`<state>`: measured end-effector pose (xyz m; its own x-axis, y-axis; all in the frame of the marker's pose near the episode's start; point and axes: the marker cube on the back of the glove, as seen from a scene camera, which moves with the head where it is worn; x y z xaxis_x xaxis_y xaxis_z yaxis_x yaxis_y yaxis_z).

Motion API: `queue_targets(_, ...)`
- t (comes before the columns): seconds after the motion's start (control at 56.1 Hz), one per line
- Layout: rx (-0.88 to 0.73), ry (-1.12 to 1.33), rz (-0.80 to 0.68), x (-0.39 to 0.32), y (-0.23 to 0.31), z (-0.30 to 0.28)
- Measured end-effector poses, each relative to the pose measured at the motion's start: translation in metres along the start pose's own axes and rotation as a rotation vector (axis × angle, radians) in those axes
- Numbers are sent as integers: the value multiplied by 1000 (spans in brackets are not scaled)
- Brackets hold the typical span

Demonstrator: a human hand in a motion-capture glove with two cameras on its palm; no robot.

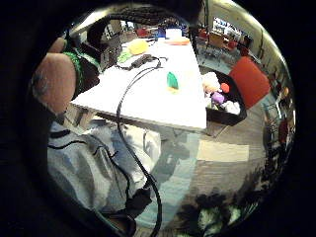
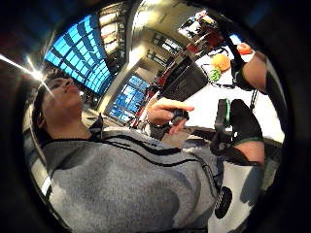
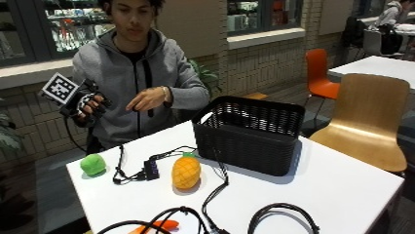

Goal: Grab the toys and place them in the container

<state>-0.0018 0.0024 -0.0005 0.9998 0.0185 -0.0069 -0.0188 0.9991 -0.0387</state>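
**Scene status: toys on table, gloved hand raised**

1. Table (image 3: 337, 190): white top, carrying the container, the toys and several black cables.
2. Container (image 3: 250, 134): black woven basket, upright, on the far half of the table in front of the person. Its contents cannot be made out in the outside view.
3. Pineapple toy (image 3: 185, 171): yellow body with a green crown, upright, just beside the container's near left corner.
4. Green ball toy (image 3: 93, 164): round and plush, near the table's left edge, well apart from the pineapple toy.
5. Orange toy (image 3: 156, 225): only partly visible at the near table edge, among the cables.
6. Right hand (image 3: 86, 108): black glove, raised at chest height off the table's left side, away from all toys. Fingers loosely curled, grasping nothing.
7. Left hand (image 3: 145, 100): bare, held in front of the chest, fingers relaxed, grasping nothing.
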Motion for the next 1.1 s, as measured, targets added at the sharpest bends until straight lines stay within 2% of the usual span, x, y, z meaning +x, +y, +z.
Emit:
queue_targets(0.143,-20,35,33,-5,-7,7)
queue_targets(0.303,-29,76,326,-16,-6,16)
queue_targets(0.392,-70,103,153,-4,-6,15)
queue_targets(0.428,-48,123,136,0,-10,17)
queue_targets(0.517,9,202,234,11,-20,23)
queue_targets(0.624,-175,263,326,19,-15,16)
queue_targets(0.713,-175,319,347,32,-22,11)
queue_targets(0.802,-270,365,408,47,-29,2)
queue_targets(0.927,-188,377,380,85,-53,3)
queue_targets(0.998,-244,343,468,103,-59,1)
queue_targets(1.105,-246,366,564,132,-85,2)
